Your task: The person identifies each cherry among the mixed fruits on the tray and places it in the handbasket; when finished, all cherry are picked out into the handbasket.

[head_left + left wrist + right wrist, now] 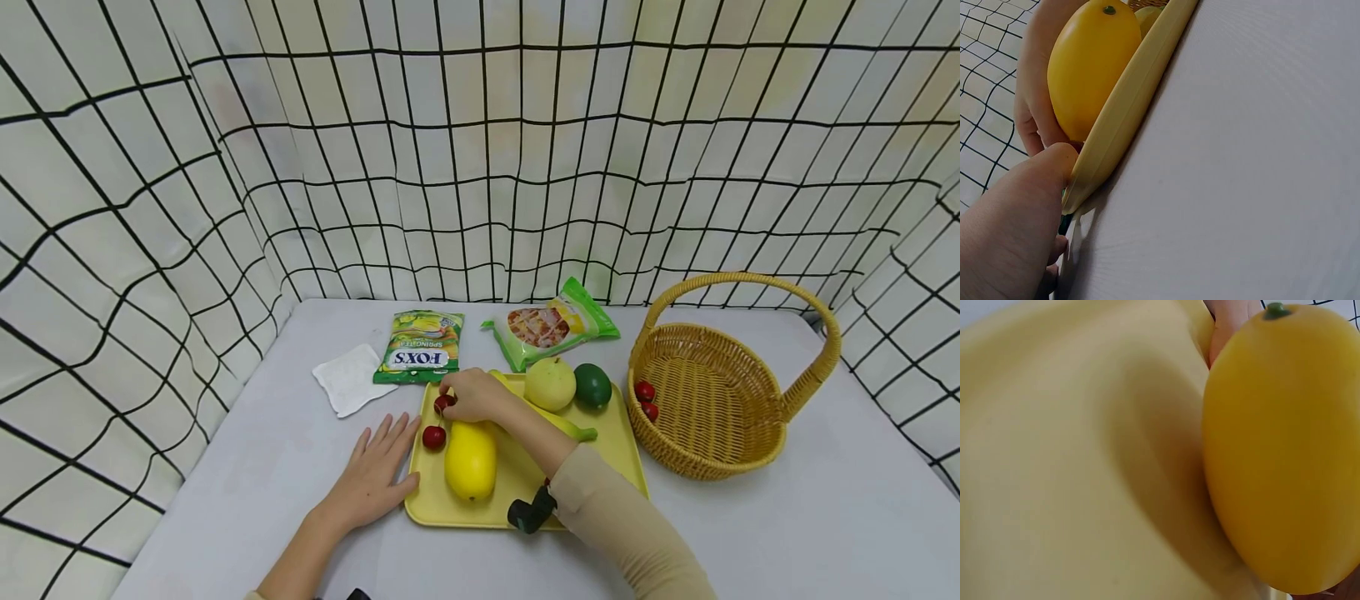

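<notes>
On the left part of a yellow tray [615, 458], my right hand [476, 395] pinches a dark red cherry [442, 404]. A second cherry [434, 437] lies just below, seemingly joined by a stem. My left hand [378, 473] lies flat on the table with fingers spread, its thumb and fingertips at the tray's left rim. An oval yellow fruit [471, 465] with a small green stem [1277, 310] sits below my right hand. A banana [562, 422], a pale green pear [550, 383] and a dark green avocado-like fruit [592, 386] are further right, the banana partly behind my forearm.
A wicker basket [765, 408] with a tall handle stands right of the tray, red cherries [647, 400] inside. Behind the tray lie a Fox's candy bag [420, 342] and a green snack bag [551, 325]. A white square packet [352, 382] lies at left.
</notes>
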Demonstrator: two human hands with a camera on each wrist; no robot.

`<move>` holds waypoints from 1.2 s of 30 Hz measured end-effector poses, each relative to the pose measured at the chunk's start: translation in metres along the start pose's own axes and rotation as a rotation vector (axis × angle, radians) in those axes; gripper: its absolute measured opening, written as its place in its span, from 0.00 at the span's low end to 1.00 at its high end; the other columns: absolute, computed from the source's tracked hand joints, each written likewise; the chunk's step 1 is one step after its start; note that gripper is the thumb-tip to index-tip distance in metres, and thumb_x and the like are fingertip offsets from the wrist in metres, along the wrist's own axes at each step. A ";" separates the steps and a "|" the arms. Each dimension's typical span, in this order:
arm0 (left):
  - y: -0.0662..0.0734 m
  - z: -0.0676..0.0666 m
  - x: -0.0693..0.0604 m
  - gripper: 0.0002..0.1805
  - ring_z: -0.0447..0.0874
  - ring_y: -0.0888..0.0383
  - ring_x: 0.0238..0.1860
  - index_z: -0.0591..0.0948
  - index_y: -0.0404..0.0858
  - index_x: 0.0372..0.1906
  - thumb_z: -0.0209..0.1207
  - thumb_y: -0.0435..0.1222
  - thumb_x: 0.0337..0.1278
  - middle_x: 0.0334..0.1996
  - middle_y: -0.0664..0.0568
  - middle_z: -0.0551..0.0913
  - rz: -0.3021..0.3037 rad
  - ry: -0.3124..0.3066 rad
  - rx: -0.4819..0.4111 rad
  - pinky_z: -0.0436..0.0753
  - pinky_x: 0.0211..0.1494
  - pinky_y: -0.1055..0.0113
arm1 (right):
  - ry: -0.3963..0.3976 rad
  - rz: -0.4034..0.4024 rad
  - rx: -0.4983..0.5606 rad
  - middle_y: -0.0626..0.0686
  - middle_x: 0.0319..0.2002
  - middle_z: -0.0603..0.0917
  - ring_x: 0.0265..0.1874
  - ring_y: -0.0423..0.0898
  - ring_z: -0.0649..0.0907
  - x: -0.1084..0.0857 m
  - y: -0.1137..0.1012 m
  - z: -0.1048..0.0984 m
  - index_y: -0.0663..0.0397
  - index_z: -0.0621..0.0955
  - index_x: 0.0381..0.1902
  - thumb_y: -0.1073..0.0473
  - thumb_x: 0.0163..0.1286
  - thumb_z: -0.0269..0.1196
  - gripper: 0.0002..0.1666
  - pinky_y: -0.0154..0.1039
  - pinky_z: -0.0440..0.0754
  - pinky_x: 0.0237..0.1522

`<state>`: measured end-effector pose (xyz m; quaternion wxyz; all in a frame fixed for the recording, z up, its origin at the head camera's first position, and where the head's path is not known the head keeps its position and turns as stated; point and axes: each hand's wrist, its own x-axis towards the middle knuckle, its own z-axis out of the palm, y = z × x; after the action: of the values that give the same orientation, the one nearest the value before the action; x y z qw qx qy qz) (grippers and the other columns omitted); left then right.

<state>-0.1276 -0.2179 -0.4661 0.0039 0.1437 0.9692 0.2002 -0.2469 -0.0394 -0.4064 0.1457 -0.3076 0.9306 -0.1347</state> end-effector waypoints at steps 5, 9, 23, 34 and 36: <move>0.000 0.000 0.000 0.40 0.43 0.44 0.70 0.53 0.42 0.71 0.52 0.49 0.56 0.70 0.44 0.52 -0.006 -0.008 -0.003 0.37 0.67 0.45 | -0.010 -0.008 0.006 0.45 0.37 0.79 0.34 0.42 0.74 0.000 0.001 0.000 0.48 0.79 0.48 0.52 0.60 0.63 0.19 0.33 0.73 0.37; 0.000 -0.001 0.000 0.40 0.43 0.44 0.70 0.53 0.42 0.71 0.52 0.49 0.56 0.70 0.44 0.52 -0.007 -0.009 -0.002 0.37 0.67 0.45 | -0.012 -0.010 0.018 0.45 0.34 0.79 0.32 0.42 0.73 -0.001 0.002 0.000 0.48 0.79 0.48 0.53 0.59 0.63 0.18 0.33 0.72 0.35; 0.002 -0.002 -0.001 0.40 0.44 0.43 0.70 0.54 0.42 0.71 0.53 0.49 0.55 0.70 0.44 0.53 0.002 -0.002 -0.007 0.38 0.67 0.43 | 0.022 -0.027 0.050 0.44 0.34 0.79 0.32 0.40 0.74 -0.003 0.007 0.001 0.49 0.78 0.47 0.54 0.59 0.64 0.17 0.31 0.74 0.35; 0.002 -0.002 0.000 0.40 0.44 0.41 0.69 0.55 0.42 0.71 0.53 0.48 0.54 0.69 0.43 0.54 0.010 0.013 -0.003 0.39 0.67 0.42 | 0.073 -0.041 0.086 0.47 0.37 0.81 0.34 0.40 0.77 -0.010 0.010 -0.008 0.51 0.79 0.47 0.54 0.58 0.65 0.18 0.31 0.76 0.36; 0.002 -0.001 0.000 0.39 0.45 0.42 0.69 0.55 0.42 0.71 0.53 0.48 0.54 0.69 0.43 0.54 0.009 0.013 -0.004 0.39 0.67 0.43 | 0.082 -0.034 0.096 0.47 0.37 0.81 0.34 0.41 0.77 -0.013 0.010 -0.010 0.51 0.79 0.46 0.53 0.58 0.65 0.18 0.31 0.76 0.36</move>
<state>-0.1270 -0.2168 -0.4639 -0.0028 0.1468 0.9681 0.2030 -0.2456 -0.0224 -0.3980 0.1199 -0.3104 0.9228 -0.1942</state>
